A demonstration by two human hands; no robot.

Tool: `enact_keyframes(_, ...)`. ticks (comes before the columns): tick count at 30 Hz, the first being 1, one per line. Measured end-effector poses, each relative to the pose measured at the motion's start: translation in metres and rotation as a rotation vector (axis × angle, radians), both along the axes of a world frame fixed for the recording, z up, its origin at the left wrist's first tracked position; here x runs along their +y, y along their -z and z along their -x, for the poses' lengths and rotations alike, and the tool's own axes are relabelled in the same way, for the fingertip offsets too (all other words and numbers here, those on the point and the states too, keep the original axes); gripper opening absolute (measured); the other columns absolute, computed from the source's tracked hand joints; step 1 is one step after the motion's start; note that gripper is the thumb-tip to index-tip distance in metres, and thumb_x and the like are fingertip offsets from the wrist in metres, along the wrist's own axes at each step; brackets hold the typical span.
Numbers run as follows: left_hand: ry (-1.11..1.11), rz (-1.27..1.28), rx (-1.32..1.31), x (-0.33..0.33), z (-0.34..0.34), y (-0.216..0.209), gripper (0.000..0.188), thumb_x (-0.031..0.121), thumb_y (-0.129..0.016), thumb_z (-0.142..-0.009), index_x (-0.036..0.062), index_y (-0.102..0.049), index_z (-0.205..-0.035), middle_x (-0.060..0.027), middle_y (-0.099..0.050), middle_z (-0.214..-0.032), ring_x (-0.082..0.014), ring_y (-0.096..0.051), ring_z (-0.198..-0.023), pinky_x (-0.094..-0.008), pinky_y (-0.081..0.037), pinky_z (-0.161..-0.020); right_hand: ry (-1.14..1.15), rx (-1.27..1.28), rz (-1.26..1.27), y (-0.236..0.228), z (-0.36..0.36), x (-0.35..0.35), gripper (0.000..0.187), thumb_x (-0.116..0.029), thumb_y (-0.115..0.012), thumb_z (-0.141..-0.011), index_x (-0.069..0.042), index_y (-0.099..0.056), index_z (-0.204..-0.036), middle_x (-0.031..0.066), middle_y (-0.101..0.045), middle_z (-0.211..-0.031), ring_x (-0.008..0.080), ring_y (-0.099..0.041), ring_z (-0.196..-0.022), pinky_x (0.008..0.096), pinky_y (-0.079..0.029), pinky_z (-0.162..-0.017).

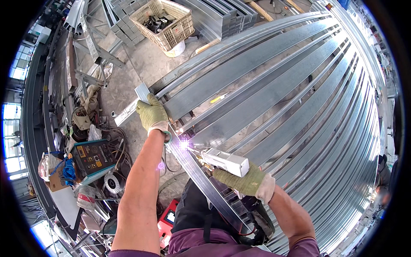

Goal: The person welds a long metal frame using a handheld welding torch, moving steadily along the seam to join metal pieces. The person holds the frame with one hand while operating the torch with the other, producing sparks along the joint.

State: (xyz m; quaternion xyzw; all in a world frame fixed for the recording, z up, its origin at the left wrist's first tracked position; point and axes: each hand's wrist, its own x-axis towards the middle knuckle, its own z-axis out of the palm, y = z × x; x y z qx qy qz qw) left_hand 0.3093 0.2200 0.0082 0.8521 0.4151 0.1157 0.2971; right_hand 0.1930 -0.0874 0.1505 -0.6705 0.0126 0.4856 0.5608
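Note:
My left hand [153, 115], in a yellow-green work glove, has its fingers curled over a short steel tube [142, 91] at the corner of a metal frame. In my right hand [244, 182], gloved alike, is a welding gun [227, 162] with a boxy silver body. Its tip points left at the long edge bar [197, 171], where a bright violet-white arc [184, 144] glows just below my left wrist. The glare hides the weld spot. Long parallel steel profiles [239, 73] run from this edge bar toward the far right.
A beige plastic crate [165, 23] with dark parts stands beyond the frame, beside stacked steel tubes [209, 19]. At left are a welding machine [92, 158], a wire spool [112, 183] and tangled cables. A red case [167, 225] lies near my legs. A yellow-handled tool [218, 98] shows between profiles.

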Motion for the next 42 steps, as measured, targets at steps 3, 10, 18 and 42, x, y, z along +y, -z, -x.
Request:
enact_keyframes(3, 0.011, -0.01, -0.007, -0.002, -0.001, 0.002, 0.058, 0.048, -0.046, -0.106, -0.0045, -0.051, -0.13, -0.0323, -0.053, -0.135, -0.0522, -0.054, -0.123, -0.0568, -0.045, -0.103, 0.052, -0.124, -0.07, 0.02, 0.012, -0.003, 0.055, -0.049, -0.071, -0.099, -0.013, -0.065, -0.14, 0.0017, -0.066, -0.072, 0.008, -0.055, -0.055, 0.0298, -0.044, -0.049)
enact_keyframes(10, 0.013, -0.009, -0.001, -0.002, -0.002, 0.001, 0.06, 0.05, -0.046, -0.106, -0.0055, -0.051, -0.13, -0.0323, -0.053, -0.134, -0.0521, -0.055, -0.122, -0.0561, -0.046, -0.102, 0.036, 0.042, -0.055, 0.008, 0.007, -0.005, 0.049, -0.04, -0.073, -0.1, -0.014, -0.066, -0.14, 0.0007, -0.071, -0.09, 0.007, -0.059, -0.07, 0.0284, -0.049, -0.06)
enact_keyframes(18, 0.006, 0.004, 0.006, -0.005, -0.002, 0.0, 0.062, 0.052, -0.046, -0.106, -0.0053, -0.051, -0.129, -0.0319, -0.052, -0.136, -0.0515, -0.056, -0.122, -0.0557, -0.046, -0.102, 0.06, 0.124, -0.007, 0.005, 0.008, -0.01, 0.053, -0.046, -0.076, -0.096, -0.016, -0.067, -0.139, -0.0011, -0.066, -0.079, 0.0064, -0.057, -0.064, 0.0295, -0.047, -0.056)
enact_keyframes(42, -0.003, -0.05, -0.052, 0.004, -0.001, 0.008, 0.065, 0.054, -0.047, -0.105, -0.0058, -0.056, -0.127, -0.0344, -0.06, -0.127, -0.0533, -0.058, -0.118, -0.0571, -0.046, -0.1, -0.054, 0.042, 0.092, -0.002, 0.008, -0.01, 0.057, -0.053, -0.073, -0.096, -0.018, -0.067, -0.14, 0.0028, -0.069, -0.08, 0.0088, -0.06, -0.064, 0.0309, -0.049, -0.057)
